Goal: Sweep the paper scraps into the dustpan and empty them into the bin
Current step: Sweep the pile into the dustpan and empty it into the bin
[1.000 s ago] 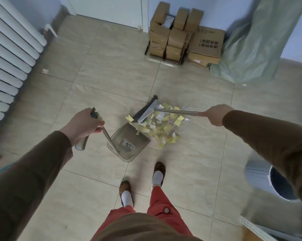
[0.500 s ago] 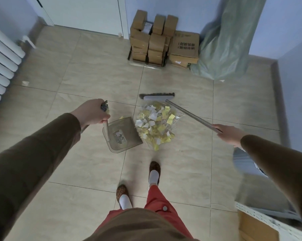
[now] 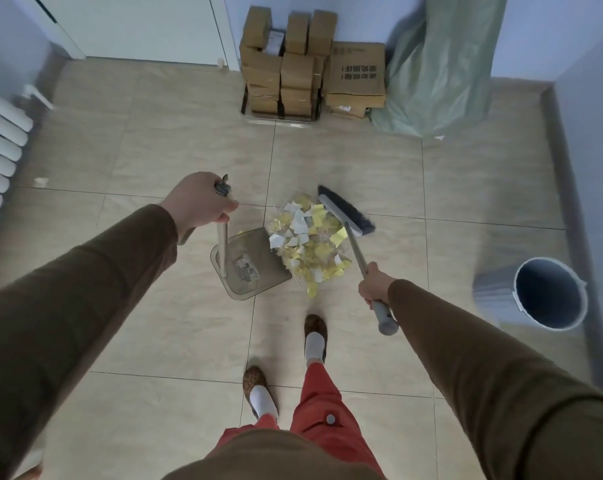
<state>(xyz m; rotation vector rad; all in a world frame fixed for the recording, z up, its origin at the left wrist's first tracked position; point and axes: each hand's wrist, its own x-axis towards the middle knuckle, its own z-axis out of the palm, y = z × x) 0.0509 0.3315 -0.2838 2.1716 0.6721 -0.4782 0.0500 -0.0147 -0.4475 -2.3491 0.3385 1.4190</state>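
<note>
The paper scraps (image 3: 308, 242), yellow and white, lie heaped on the tiled floor (image 3: 154, 150) between the dustpan (image 3: 255, 268) and the broom head (image 3: 347, 210), touching the pan's open edge. The left hand (image 3: 198, 204) grips the top of the dustpan's upright handle; the right hand (image 3: 374, 285) is curled round the broom handle (image 3: 357, 252) near its end. The grey bin (image 3: 549, 294) stands well to the right, tilted toward the camera; cardboard boxes (image 3: 310, 64) are stacked at the far wall

Paper scraps (image 3: 308, 242) between dustpan (image 3: 250, 263) at left and broom head (image 3: 347, 211) at right; bin (image 3: 549, 294) far right.
</note>
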